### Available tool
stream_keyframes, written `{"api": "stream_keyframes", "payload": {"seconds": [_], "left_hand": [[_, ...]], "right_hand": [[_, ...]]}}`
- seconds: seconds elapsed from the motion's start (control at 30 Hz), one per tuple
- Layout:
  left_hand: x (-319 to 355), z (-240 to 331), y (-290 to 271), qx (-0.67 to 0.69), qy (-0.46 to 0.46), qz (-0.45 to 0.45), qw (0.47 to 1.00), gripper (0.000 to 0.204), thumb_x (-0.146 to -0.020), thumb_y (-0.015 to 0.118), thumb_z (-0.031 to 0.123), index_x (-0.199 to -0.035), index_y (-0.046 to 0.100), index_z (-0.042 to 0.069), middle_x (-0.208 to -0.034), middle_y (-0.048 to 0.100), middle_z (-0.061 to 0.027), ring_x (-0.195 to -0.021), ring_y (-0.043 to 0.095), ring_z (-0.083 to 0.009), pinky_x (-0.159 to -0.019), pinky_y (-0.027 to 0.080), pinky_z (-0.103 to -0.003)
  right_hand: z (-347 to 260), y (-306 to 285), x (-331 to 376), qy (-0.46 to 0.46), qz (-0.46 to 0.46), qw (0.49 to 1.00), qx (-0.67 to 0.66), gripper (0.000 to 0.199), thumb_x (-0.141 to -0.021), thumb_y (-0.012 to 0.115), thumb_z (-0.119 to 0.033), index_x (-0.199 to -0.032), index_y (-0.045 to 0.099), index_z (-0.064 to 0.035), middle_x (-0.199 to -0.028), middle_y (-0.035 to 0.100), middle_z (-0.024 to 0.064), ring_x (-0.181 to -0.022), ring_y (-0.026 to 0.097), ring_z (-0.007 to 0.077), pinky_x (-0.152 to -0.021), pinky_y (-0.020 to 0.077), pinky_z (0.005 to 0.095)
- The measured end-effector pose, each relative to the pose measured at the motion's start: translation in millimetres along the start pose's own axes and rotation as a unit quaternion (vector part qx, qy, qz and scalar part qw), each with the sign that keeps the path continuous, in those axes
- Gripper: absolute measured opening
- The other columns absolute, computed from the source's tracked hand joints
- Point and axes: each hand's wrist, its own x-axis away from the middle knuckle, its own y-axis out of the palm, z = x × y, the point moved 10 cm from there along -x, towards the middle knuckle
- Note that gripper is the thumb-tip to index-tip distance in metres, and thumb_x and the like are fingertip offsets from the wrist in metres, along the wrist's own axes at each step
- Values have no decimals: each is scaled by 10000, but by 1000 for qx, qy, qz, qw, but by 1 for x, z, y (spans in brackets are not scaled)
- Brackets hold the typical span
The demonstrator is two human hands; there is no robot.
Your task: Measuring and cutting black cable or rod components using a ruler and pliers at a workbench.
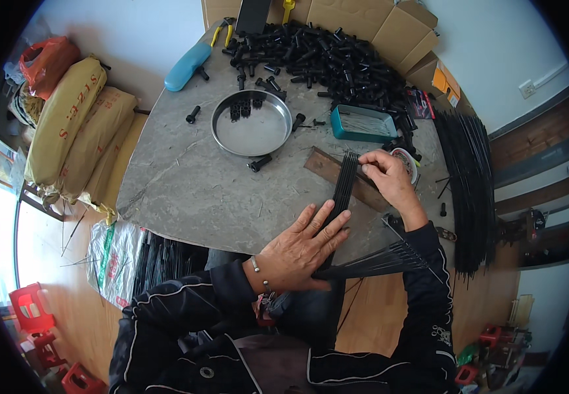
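**Both hands on the rod bundle at the table's near edge**

The bundle of thin black metal rods [344, 190] lies on the grey stone tabletop [192, 190], its long axis running away from the person, far ends reaching a brown wooden strip [327, 167], near ends fanning out over the table edge toward the lap. The left hand [301, 246] lies flat across the near part, fingers stretched out and spread, palm pressing the rods down, not curled round them. The right hand [386, 177] sits at the far end, just right of the bundle, fingertips pinched together at the rod tips; whether it grips one rod or only touches them is too small to tell. So the left hand is nearer the body, the right further out. Beyond them rest a round steel pan [253, 125], a teal plastic box [362, 123] and a heap of black plastic handles [327, 56].
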Motion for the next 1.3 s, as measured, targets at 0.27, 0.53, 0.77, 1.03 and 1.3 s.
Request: {"api": "stream_keyframes", "payload": {"seconds": [0.27,0.53,0.77,1.03,1.3], "left_hand": [[0,-1,1,7,0,4,1000,943,-735,624,666,-1425,411,60,-1551,212,-157,-1445,130,-383,-1166,136,-491],[1,2,-1,2,2,5,1000,949,-733,623,667,-1426,409,56,-1552,211,-161,-1445,127,-384,-1165,140,-491],[12,12,5,31,3,3,1000,969,-711,671,637,-1412,409,21,-1559,187,-175,-1449,116,-388,-1169,125,-504],[14,12,5,-1,-1,-2,1000,949,-739,609,679,-1429,407,59,-1556,209,-155,-1445,140,-377,-1166,134,-494],[16,9,9,21,-5,-1,1000,969,-714,648,661,-1419,408,41,-1563,183,-162,-1452,108,-382,-1172,98,-504]], "right_hand": [[-12,10,-3,-24,35,995,-93,336,-854,467,87,-1171,460,-26,-1082,541,38,-855,564,79,-679,446,212],[-48,-36,-23,-136,223,960,102,245,-824,523,51,-1036,596,-48,-951,624,56,-842,613,147,-723,467,261],[-19,-23,-86,-43,86,948,303,171,-790,650,-223,-885,689,-86,-935,651,101,-874,630,292,-762,489,387],[-42,-30,-79,-123,168,914,348,105,-813,632,-169,-861,630,-76,-862,620,104,-867,613,309,-730,480,412],[-61,-11,-3,-150,75,977,128,98,-875,563,-56,-937,625,-14,-870,635,82,-769,603,220,-700,468,325]]}}
